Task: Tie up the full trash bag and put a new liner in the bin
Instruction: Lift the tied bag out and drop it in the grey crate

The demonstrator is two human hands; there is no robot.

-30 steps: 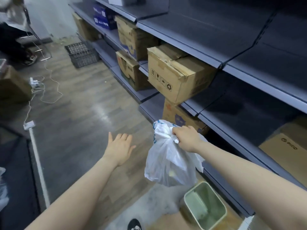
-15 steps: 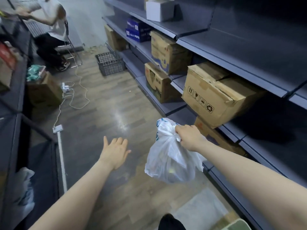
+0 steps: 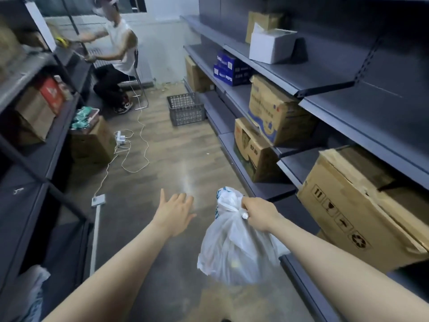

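A full white translucent trash bag [image 3: 234,249] hangs in the air above the floor, low in the middle of the view. My right hand [image 3: 258,213] grips its gathered, knotted neck from the right. My left hand [image 3: 175,211] is held out beside the bag with fingers spread, holding nothing and apart from the bag. The bin is out of view.
Grey metal shelving [image 3: 348,108] with cardboard boxes [image 3: 362,217] lines the right of the aisle; darker racks [image 3: 30,140] stand on the left. On the wooden floor lie a black plastic crate [image 3: 185,109], a power strip with white cables [image 3: 121,138] and a box. A seated person [image 3: 116,63] works at the far end.
The view has lifted and swung down the aisle, so the green bin has left the frame. My right hand carries the bag along; my left hand stays open beside it.
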